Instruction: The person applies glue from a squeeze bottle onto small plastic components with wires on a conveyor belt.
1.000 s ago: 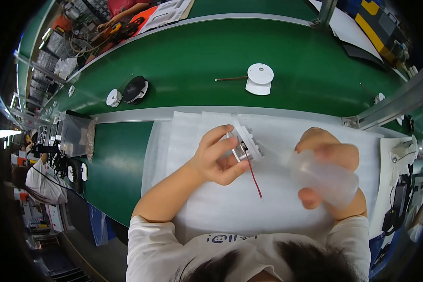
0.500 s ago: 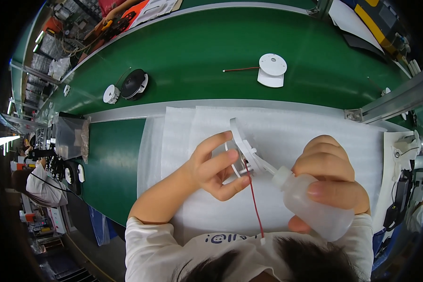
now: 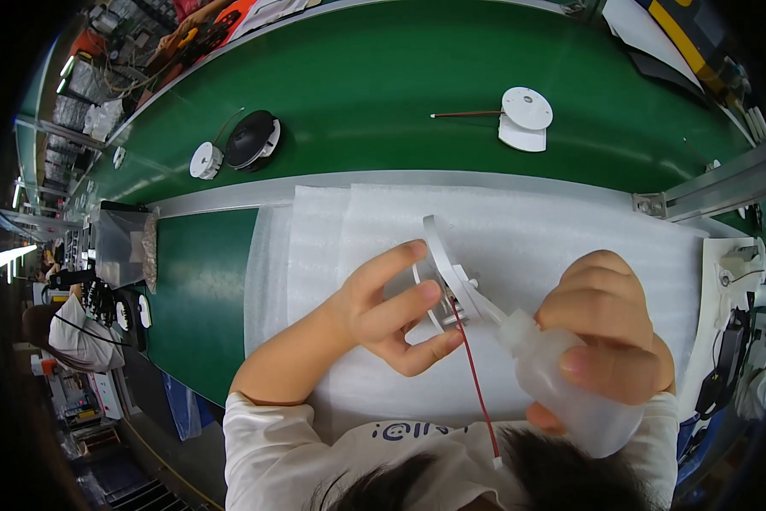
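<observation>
My left hand (image 3: 391,308) grips a white disc-shaped plastic housing (image 3: 447,261) by its edge, tilted nearly upright, with the fingers curled around it. From the housing a thin dark-red wire (image 3: 478,381) hangs toward my shirt, ending in a small white connector (image 3: 497,463). My right hand (image 3: 600,328) is wrapped round a translucent squeeze bottle (image 3: 562,362). The bottle tilts with its narrow nozzle (image 3: 490,310) against or very close to the housing's right-hand side; whether it touches, I cannot tell. Any liquid at the tip is too small to see.
White foam sheets (image 3: 374,226) cover the worktop under my hands. Beyond them, a green conveyor belt (image 3: 357,94) carries a white assembly (image 3: 526,119), a black round part (image 3: 252,140) and a small white part (image 3: 206,160). A clear plastic bin (image 3: 121,247) stands left; a metal post (image 3: 723,179) rises right.
The parts on the belt have shifted right. Both hands, with the housing and bottle, sit slightly farther right and lower in the picture; the nozzle stays at the housing.
</observation>
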A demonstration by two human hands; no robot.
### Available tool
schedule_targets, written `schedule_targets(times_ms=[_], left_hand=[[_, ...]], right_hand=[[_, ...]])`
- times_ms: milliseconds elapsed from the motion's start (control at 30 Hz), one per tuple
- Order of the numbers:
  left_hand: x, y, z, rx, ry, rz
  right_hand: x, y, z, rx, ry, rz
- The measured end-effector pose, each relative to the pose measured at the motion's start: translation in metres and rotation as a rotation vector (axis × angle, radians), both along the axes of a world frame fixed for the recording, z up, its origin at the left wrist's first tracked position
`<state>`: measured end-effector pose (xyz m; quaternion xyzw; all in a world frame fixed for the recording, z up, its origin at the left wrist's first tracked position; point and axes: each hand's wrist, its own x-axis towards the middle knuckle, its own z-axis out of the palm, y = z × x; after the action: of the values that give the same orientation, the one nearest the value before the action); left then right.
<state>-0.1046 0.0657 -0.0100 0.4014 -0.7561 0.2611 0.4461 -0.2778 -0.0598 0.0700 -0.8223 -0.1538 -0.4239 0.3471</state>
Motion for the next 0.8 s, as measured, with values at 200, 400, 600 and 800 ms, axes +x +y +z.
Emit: schedule_targets(times_ms=[200, 400, 600, 800], left_hand=[[-0.002, -0.005, -0.003, -0.068, -0.023, 0.016], [0.000, -0.003, -0.002, -0.058, -0.016, 0.019], [-0.007, 0.010, 0.009, 0.309, 0.468, -0.130], [0.001, -0.007, 0.000, -0.015, 0.253, 0.049]], right_hand=[[0.006, 0.001, -0.006, -0.015, -0.158, -0.027], [-0.002, 0.002, 0.000, -0.053, -0.023, -0.012], [0.005, 0.002, -0.006, -0.067, -0.152, -0.040], [0.011, 0.002, -0.012, -0.085, -0.184, -0.037]])
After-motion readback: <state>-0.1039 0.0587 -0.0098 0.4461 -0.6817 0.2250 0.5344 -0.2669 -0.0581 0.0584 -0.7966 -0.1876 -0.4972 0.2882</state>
